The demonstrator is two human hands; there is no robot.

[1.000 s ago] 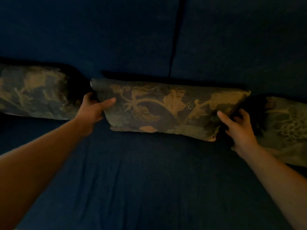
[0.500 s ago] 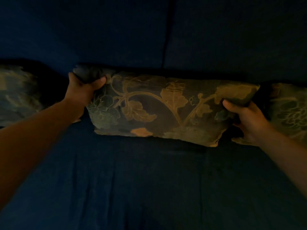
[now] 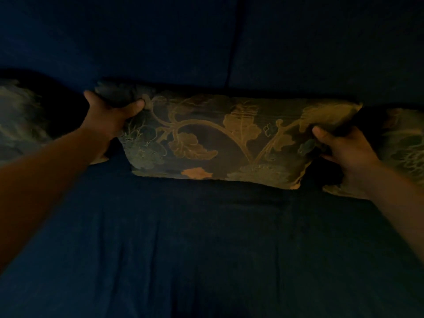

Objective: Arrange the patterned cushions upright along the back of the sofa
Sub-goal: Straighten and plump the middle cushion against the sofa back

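1. Head view, dim light: middle cushion (image 3: 220, 138) stands on the sofa seat (image 3: 206, 249), leaning against the sofa back (image 3: 160, 42).
2. Left hand (image 3: 107, 120) is clenched on its upper left corner, thumb on the front face.
3. Right hand (image 3: 344, 150) is closed around its right end, fingers hidden behind.
4. Left cushion (image 3: 18, 125) and right cushion (image 3: 403, 152) flank it, partly out of frame.

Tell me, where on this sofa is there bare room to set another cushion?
The wide blue seat in front of the middle cushion is bare. Along the back it is crowded: left cushion, middle one gripped by left hand and right hand, right cushion, with narrow gaps.
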